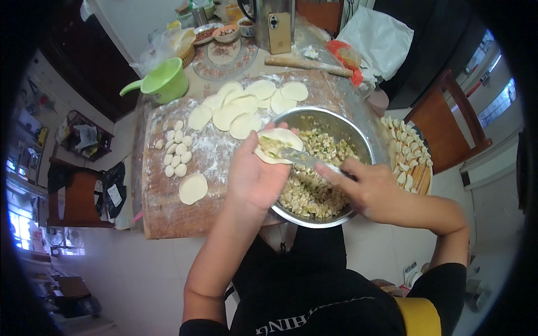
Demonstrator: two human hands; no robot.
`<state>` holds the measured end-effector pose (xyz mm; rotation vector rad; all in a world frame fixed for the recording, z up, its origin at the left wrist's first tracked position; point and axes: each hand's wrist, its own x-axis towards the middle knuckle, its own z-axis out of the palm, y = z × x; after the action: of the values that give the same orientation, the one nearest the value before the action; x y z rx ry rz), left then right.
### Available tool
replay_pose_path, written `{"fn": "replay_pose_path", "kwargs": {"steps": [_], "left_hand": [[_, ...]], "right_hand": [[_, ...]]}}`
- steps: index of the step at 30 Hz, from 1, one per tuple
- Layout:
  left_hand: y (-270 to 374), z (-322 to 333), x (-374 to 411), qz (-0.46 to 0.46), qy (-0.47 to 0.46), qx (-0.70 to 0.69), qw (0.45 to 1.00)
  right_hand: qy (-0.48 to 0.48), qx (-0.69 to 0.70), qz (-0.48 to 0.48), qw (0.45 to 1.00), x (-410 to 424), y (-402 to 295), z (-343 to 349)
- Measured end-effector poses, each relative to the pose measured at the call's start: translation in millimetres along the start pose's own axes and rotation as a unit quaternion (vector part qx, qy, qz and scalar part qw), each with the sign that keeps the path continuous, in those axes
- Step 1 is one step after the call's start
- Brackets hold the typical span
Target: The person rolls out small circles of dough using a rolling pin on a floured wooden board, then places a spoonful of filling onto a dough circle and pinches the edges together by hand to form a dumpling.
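Note:
On my left hand (261, 172), palm up, lies a round dough wrapper (290, 138) with chopped filling (271, 146) on it. My right hand (365, 187) grips a flat metal spatula (300, 157), whose tip touches the filling. Both hands are over a steel bowl (367, 138) of chopped filling. Several flat wrappers (245, 125) overlap on a floured wooden board (176, 220). Small dough balls (181, 149) sit in a group at the board's left, with a single wrapper (193, 188) just below them. To the right, a round tray (423, 178) bears many folded dumplings (410, 145).
Behind the board lie a rolling pin (309, 66), a green ladle (168, 82) and small bowls (227, 35). A phone (279, 34) leans against a metal pitcher (262, 21). Wooden chairs (449, 122) stand at both sides, and a white bag (376, 40) is at the back right.

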<state>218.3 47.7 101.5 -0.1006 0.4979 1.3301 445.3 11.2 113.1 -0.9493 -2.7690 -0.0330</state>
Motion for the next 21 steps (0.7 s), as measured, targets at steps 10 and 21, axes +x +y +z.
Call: {"fn": "replay_pose_path", "kwargs": {"steps": [10, 21], "left_hand": [[42.8, -29.6, -44.1, 0.039, -0.059, -0.004, 0.997], [46.0, -37.9, -50.7, 0.045, -0.051, -0.014, 0.998]], "right_hand": [[-0.240, 0.248, 0.178, 0.922, 38.5, 49.3, -3.0], [-0.213, 0.672, 0.327, 0.629, 50.4, 52.7, 6.7]]}}
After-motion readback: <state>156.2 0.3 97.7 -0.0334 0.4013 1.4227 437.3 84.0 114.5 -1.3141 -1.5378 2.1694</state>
